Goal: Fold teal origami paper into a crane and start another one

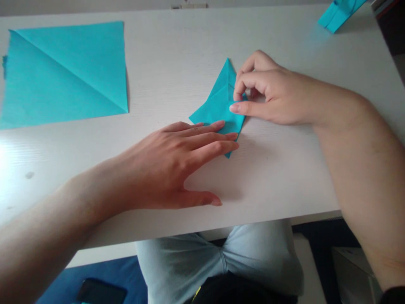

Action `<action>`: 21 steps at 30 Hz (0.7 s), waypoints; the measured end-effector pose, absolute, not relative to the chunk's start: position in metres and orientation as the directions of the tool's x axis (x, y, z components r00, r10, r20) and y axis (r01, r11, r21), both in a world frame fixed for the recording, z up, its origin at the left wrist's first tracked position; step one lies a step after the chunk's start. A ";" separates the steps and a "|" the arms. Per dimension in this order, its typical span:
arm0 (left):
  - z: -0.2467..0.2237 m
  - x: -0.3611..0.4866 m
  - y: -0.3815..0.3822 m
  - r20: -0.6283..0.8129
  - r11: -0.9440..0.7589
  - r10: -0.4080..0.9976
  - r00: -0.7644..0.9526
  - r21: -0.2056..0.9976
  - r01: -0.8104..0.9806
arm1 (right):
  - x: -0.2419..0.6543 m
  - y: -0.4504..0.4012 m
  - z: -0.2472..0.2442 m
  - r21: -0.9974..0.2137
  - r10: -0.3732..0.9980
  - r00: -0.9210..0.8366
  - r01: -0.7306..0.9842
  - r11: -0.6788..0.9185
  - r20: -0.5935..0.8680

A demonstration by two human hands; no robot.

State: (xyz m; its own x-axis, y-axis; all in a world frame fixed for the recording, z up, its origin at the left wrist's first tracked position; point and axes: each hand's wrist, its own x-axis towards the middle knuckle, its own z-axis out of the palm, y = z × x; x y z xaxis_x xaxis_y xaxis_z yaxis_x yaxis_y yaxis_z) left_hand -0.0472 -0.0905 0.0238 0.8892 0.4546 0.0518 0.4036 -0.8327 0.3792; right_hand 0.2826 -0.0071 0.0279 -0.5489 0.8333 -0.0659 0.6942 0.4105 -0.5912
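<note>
A small folded piece of blue paper lies on the white table, one point facing away from me and another toward me. My left hand rests flat over its lower left part, fingers spread and thumb out on the table. At the paper's right side, my right hand has its thumb and fingers pinched on the right corner, which they partly hide.
A larger creased blue sheet lies at the upper left of the table. Another folded blue paper piece is at the upper right. Below the table's front edge are my legs and a dark phone on blue fabric.
</note>
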 end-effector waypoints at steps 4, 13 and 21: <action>0.028 -0.045 -0.090 0.037 -0.826 0.460 0.887 0.383 0.413 | 0.280 -0.008 0.030 -0.595 0.835 -0.545 0.699 0.398 -0.081; 0.023 -0.044 -0.089 0.048 -0.824 0.471 0.881 0.380 0.420 | 0.278 -0.006 0.030 -0.592 0.816 -0.577 0.671 0.445 -0.040; 0.023 -0.043 -0.089 0.039 -0.807 0.472 0.881 0.421 0.414 | 0.280 0.001 0.021 -0.579 0.804 -0.594 0.658 0.481 -0.007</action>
